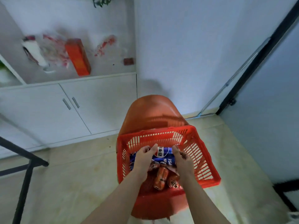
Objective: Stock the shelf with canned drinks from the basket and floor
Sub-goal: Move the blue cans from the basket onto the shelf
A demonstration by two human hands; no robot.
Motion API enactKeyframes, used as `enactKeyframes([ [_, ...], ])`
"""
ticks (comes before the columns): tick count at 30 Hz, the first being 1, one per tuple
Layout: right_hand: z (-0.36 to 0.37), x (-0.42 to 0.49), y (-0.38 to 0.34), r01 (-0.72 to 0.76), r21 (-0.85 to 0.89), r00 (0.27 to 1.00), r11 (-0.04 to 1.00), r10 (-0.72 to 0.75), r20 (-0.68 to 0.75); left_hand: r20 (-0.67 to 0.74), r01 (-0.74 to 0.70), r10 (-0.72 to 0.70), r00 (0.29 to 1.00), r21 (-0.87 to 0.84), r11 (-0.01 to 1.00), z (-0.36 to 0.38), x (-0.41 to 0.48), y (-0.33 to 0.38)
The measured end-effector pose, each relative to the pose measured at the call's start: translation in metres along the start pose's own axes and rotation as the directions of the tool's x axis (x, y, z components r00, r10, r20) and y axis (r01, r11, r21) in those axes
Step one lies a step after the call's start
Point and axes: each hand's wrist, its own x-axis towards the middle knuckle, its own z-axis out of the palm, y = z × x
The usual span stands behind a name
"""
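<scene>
Basket (155, 133) sat on an orange chair (153, 109), with blue cans (163, 155) lying above orange cans (161, 177) inside it. The left hand (144, 157) had its fingers curled round the blue cans' left end, the right hand (182, 159) round their right. The shelf (105, 68), well apart, held an orange box (78, 56).
</scene>
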Motion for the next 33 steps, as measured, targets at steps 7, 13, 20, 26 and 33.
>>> enactKeyframes([
  [7,-0.038,-0.093,-0.059,0.148,0.159,0.987,0.976,-0.136,-0.086,0.174,-0.303,0.282,0.944,0.114,0.946,0.025,-0.074,0.06],
  [13,-0.094,-0.154,-0.116,0.26,0.383,0.96,0.886,-0.197,-0.197,0.426,-0.38,0.336,0.84,0.022,0.925,0.087,-0.139,0.104],
  [20,-0.185,-0.22,-0.146,0.403,0.656,0.915,0.638,-0.269,-0.301,0.653,-0.412,0.346,0.674,-0.056,0.909,0.178,-0.239,0.127],
  [26,-0.297,-0.289,-0.152,0.474,0.754,0.868,0.456,-0.387,-0.312,0.75,-0.492,0.403,0.525,-0.119,0.862,0.263,-0.359,0.107],
  [33,-0.423,-0.397,-0.137,0.566,0.729,0.781,0.385,-0.534,-0.325,0.832,-0.555,0.427,0.354,-0.181,0.812,0.344,-0.485,0.061],
])
